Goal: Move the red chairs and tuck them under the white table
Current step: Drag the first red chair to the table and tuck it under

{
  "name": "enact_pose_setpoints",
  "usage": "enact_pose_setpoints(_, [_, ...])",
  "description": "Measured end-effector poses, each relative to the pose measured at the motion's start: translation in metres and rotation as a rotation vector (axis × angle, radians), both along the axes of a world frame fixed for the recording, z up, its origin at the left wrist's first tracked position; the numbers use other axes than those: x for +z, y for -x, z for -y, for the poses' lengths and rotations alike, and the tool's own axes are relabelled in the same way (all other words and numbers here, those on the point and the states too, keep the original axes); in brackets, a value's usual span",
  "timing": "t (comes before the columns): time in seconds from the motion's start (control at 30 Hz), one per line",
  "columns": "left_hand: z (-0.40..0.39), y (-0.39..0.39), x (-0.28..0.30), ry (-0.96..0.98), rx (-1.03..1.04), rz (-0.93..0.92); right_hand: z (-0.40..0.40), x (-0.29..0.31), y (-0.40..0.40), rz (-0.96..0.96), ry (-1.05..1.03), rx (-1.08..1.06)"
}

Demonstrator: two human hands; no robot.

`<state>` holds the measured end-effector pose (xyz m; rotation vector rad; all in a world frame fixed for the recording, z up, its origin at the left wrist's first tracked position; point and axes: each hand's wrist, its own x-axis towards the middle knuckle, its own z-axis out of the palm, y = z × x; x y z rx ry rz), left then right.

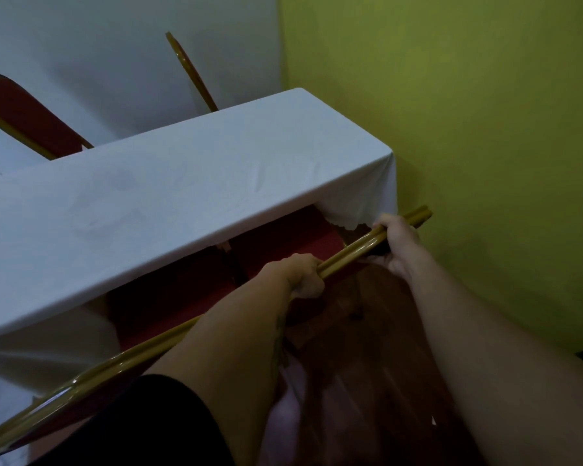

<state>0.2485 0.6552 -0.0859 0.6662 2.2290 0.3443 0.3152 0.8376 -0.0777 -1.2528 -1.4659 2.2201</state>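
A narrow white table (182, 196) draped in a white cloth runs across the view. A red chair (283, 240) with a gold frame has its seat pushed under the table's near edge, by the right end. My left hand (305, 275) and my right hand (398, 243) both grip the gold top rail of its backrest. Another red chair's backrest (98, 388) with a gold rail sits to the left, nearer me, its seat (169, 297) also under the table. Two more red chairs (27, 119) (192, 72) show beyond the table's far side.
A yellow-green wall (468, 129) stands close to the table's right end. A white-draped surface (98, 45) lies behind the far chairs. Reddish floor (367, 331) shows between my arms. White cloth hangs at the table's right corner above the held chair.
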Motion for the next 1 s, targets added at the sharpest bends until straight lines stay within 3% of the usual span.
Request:
enact_pose_setpoints(0.33, [0.0,0.04,-0.012,-0.01,0.029,-0.073,0.002,-0.008,0.037,-0.013,0.03,-0.058])
enact_pose_setpoints(0.73, [0.03,0.01,-0.003,-0.102,0.065,-0.232,0.005,-0.003,0.027,0.036,0.024,-0.018])
enact_pose_setpoints(0.87, [0.081,0.003,0.024,-0.021,0.045,-0.267,0.037,0.0,0.018,0.038,0.033,-0.114])
enact_pose_setpoints(1.0, [0.141,-0.009,0.037,0.169,-0.012,-0.243,0.096,-0.005,0.002,0.073,0.087,0.056])
